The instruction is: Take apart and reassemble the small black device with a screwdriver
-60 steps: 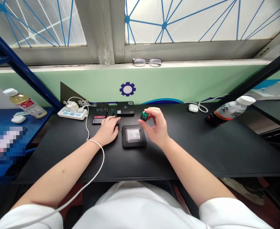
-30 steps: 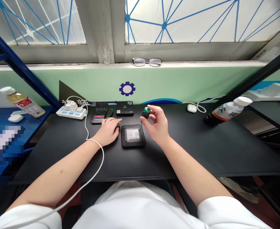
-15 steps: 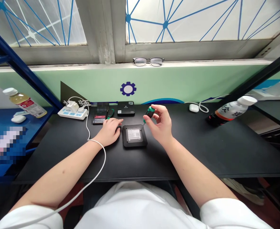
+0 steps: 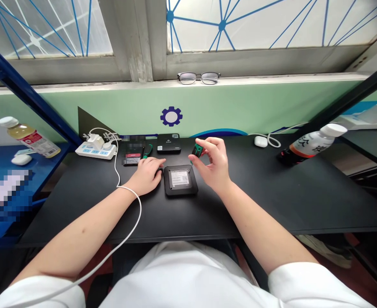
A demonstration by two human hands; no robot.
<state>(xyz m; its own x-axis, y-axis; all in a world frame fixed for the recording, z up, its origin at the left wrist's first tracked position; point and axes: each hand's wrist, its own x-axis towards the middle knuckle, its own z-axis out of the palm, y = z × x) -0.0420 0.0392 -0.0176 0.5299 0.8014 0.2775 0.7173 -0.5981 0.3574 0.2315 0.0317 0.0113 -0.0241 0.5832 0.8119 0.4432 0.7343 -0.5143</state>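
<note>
Right grip (image 4: 215, 166) has shifted round screwdriver (image 4: 197, 150); device (image 4: 179, 179) contact unclear.

The black desk (image 4: 175, 218) bears a labelled box (image 4: 179, 178), another box (image 4: 169, 145), power strip (image 4: 87, 151) and bottle (image 4: 310, 145).

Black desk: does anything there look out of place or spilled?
The white cable looks oddly placed: from near the power strip, it drapes over the wrist of the left hand, where it could snag. No spill shows.
</note>
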